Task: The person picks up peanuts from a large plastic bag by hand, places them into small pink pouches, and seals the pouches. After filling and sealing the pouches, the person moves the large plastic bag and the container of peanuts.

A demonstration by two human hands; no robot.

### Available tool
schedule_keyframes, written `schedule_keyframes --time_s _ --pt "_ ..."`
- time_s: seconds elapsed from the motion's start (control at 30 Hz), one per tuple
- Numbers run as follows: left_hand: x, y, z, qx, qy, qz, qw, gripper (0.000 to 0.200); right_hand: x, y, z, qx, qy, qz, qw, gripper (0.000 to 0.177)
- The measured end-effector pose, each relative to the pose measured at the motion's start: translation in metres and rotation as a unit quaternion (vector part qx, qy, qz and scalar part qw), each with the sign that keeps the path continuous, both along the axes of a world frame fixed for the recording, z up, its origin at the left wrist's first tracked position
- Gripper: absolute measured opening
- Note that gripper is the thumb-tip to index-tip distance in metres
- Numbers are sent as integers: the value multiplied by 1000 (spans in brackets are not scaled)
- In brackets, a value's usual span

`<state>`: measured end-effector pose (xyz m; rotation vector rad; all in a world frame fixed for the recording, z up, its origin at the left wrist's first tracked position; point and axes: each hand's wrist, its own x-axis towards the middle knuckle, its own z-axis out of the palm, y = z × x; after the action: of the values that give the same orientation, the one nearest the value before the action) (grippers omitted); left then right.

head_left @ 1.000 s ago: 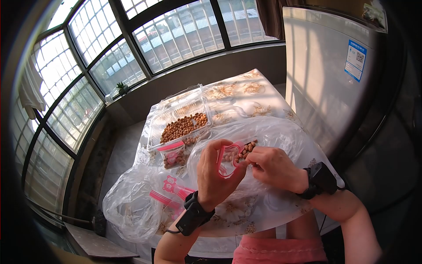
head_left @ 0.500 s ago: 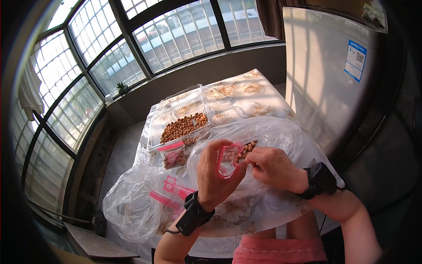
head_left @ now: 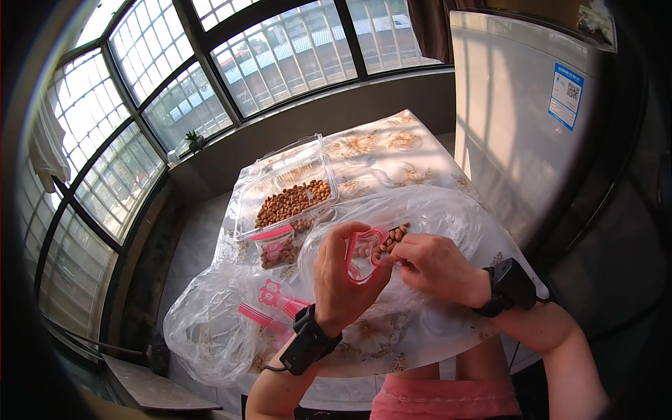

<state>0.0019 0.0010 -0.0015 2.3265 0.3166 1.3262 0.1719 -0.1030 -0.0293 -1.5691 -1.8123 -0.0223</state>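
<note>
A: Start at the fingertips. What are they doing?

B: The left hand (head_left: 343,283) curls its thumb and fingers around a small bag (head_left: 358,271) with a pink edge, thumb set apart from the fingers so the mouth gapes. The right hand (head_left: 441,269) has its fingers bent and drawn together at that mouth; I can't tell what, if anything, they pinch, since the tips are hidden.

A: And just beside them?

B: A little heap of brown nuts (head_left: 395,236) — right at the small bag's opening, touching or almost touching the right hand. What the heap rests on is hard to make out.

A: So where is the small bag on the table?

B: Above the near part, over a big crumpled plastic bag (head_left: 434,210). A black wrist device (head_left: 311,343) sits on the left wrist, another on the right.

A: Further out?

B: A filled bag (head_left: 276,253), pink-topped, stands against a clear box (head_left: 245,208) of more nuts, its lid swung back. Toward the left lie flat pink-printed bags (head_left: 273,292) and a second crumpled bag (head_left: 199,332) — all on a flowered tablecloth (head_left: 378,143), with windows (head_left: 283,63) behind.
</note>
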Motion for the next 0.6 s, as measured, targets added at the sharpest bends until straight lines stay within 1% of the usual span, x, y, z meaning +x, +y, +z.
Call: schedule_keyframes --time_s 0.27,0.47,0.53,0.6 --pt "0 -1 1 4 2 4 1000 52 -2 -1 3 -5 6 -9 1000 15" --pt "0 -1 1 2 2 7 1000 50 -4 0 4 -12 52 -22 998 20" --pt "0 -1 0 -1 -1 4 1000 50 -4 1 2 26 53 -24 998 17" --pt "0 -2 1 -2 -1 5 1000 50 -2 3 -1 30 42 -16 999 17"
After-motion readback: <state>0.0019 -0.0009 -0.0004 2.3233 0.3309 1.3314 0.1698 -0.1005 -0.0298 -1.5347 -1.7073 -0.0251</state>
